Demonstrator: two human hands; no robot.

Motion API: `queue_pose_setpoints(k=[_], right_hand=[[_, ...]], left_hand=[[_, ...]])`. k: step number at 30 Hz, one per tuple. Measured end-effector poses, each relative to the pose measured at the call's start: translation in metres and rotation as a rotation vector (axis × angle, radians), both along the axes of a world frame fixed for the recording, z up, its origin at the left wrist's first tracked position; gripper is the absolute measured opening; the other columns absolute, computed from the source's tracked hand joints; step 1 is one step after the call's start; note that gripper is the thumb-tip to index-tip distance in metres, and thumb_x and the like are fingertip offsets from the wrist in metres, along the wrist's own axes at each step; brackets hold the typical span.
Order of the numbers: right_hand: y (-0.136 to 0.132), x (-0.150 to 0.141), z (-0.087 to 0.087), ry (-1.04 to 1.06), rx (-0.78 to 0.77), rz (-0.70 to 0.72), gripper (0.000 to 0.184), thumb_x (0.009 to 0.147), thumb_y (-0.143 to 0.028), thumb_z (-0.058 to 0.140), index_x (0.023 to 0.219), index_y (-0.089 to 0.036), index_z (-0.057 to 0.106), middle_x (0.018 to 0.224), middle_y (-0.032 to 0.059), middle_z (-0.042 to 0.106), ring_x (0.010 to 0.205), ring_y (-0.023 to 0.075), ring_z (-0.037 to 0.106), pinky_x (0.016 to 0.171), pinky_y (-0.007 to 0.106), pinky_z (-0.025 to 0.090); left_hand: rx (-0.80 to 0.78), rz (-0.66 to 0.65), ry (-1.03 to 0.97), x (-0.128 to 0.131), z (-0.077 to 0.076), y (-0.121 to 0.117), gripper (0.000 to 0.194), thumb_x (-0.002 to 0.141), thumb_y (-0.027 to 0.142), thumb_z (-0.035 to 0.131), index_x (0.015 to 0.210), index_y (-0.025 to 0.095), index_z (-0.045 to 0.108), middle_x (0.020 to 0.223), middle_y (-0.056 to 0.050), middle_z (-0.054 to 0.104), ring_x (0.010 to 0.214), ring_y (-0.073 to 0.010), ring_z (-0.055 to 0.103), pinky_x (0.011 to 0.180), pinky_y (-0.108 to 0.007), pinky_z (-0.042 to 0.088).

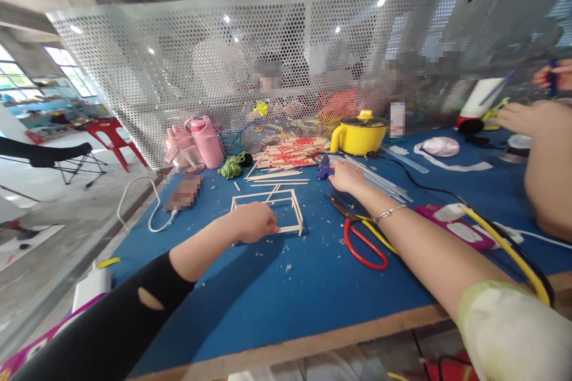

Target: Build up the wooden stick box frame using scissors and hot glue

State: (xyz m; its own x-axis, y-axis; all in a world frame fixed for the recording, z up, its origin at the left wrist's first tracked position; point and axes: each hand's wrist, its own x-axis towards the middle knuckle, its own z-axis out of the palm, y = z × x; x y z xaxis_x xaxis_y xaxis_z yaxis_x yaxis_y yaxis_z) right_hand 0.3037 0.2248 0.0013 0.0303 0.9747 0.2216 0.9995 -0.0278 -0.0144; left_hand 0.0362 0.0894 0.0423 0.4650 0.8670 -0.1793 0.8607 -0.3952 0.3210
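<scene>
My left hand [255,221] is closed, its fingertips pinching the near side of a small box-shaped frame [298,214] of thin wooden sticks. The palm covers the frame's near left part. Farther right, my right hand [348,177] has its fingers wrapped round a blue hot glue gun [325,168], mostly hidden by the hand. Clear glue sticks [384,181] lie just beyond that wrist. Below the right forearm, large scissors [357,238] with red and yellow handles rest on the blue table [268,303].
Wooden sticks [288,155] are piled at the back, beside green yarn [232,166] and a yellow pot [361,134]. A pink bottle [208,143] and phone [184,191] stand left. A purple power strip [460,227] and another person's arm [549,161] are right. A perforated screen [201,59] runs behind.
</scene>
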Motion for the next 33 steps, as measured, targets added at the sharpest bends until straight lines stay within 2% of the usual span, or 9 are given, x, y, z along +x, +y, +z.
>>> queue_pose_setpoints(k=[5,10,15,17,20,23,27,30,33], right_hand=[[0.005,0.002,-0.001,0.032,-0.016,0.027,0.033,0.090,-0.033,0.055,0.119,-0.017,0.054,0.120,0.0089,0.057,0.102,0.0218,0.058,0.085,0.044,0.050],[0.009,0.008,-0.004,0.103,-0.019,0.077,0.032,0.090,-0.032,0.055,0.119,-0.017,0.055,0.119,0.0088,0.057,0.099,0.0207,0.059,0.083,0.042,0.051],[0.007,0.004,-0.006,0.203,0.013,0.137,0.032,0.090,-0.032,0.055,0.118,-0.016,0.055,0.118,0.0087,0.058,0.098,0.0206,0.060,0.082,0.042,0.051],[0.003,-0.001,-0.003,0.257,0.059,0.148,0.033,0.090,-0.032,0.055,0.119,-0.016,0.054,0.118,0.0086,0.057,0.099,0.0208,0.060,0.082,0.042,0.051],[-0.010,-0.005,0.014,0.348,0.172,0.146,0.039,0.086,-0.030,0.060,0.122,-0.015,0.052,0.121,0.0117,0.056,0.103,0.0234,0.058,0.086,0.043,0.049],[-0.044,-0.002,0.041,0.438,0.272,0.164,0.045,0.079,-0.031,0.066,0.118,-0.013,0.055,0.114,0.0143,0.062,0.099,0.0263,0.060,0.084,0.039,0.049],[-0.138,0.010,0.065,0.530,0.338,0.303,0.028,0.081,-0.034,0.060,0.105,-0.020,0.061,0.092,0.0034,0.069,0.081,0.0204,0.064,0.072,0.031,0.051],[-0.212,0.022,0.060,0.659,0.390,0.595,0.019,0.082,-0.031,0.060,0.099,-0.025,0.063,0.083,0.0005,0.068,0.071,0.0193,0.064,0.065,0.030,0.051],[-0.243,0.029,0.043,0.676,0.472,0.612,0.023,0.080,-0.027,0.062,0.103,-0.025,0.062,0.088,0.0018,0.068,0.075,0.0199,0.064,0.070,0.031,0.051]], left_hand=[[-0.025,-0.004,0.024,0.002,0.004,0.002,0.017,0.072,0.026,0.059,0.075,0.020,0.075,0.075,-0.003,0.074,0.066,-0.0161,0.061,0.057,-0.023,0.039],[0.089,0.050,-0.032,0.001,0.009,-0.003,0.013,0.072,0.023,0.059,0.073,0.020,0.072,0.072,-0.001,0.071,0.063,-0.0146,0.059,0.054,-0.022,0.037],[0.328,0.174,-0.193,0.000,0.010,-0.023,0.019,0.085,0.028,0.050,0.083,0.019,0.066,0.076,-0.001,0.068,0.066,-0.0129,0.058,0.060,-0.022,0.041],[0.500,0.259,-0.357,-0.001,0.005,-0.038,0.022,0.089,0.032,0.046,0.090,0.018,0.064,0.076,-0.001,0.067,0.064,-0.0114,0.056,0.060,-0.022,0.043],[0.769,0.361,-0.701,-0.002,-0.010,-0.063,0.018,0.087,0.032,0.054,0.094,0.018,0.063,0.076,0.000,0.068,0.058,-0.0089,0.055,0.058,-0.020,0.045],[0.813,0.318,-0.815,-0.002,-0.026,-0.078,0.011,0.085,0.024,0.058,0.093,0.019,0.065,0.077,0.000,0.069,0.058,-0.0082,0.057,0.056,-0.018,0.046],[0.757,0.177,-0.826,-0.002,-0.036,-0.078,0.010,0.086,0.017,0.057,0.088,0.018,0.066,0.086,-0.003,0.069,0.076,-0.0108,0.063,0.066,-0.019,0.048],[0.755,0.122,-0.828,-0.006,-0.038,-0.075,0.012,0.087,0.017,0.055,0.088,0.017,0.067,0.089,-0.005,0.067,0.080,-0.0118,0.062,0.073,-0.021,0.049],[0.762,0.113,-0.796,-0.009,-0.039,-0.079,0.012,0.088,0.018,0.054,0.089,0.018,0.066,0.087,-0.004,0.067,0.077,-0.0118,0.062,0.071,-0.022,0.049]])
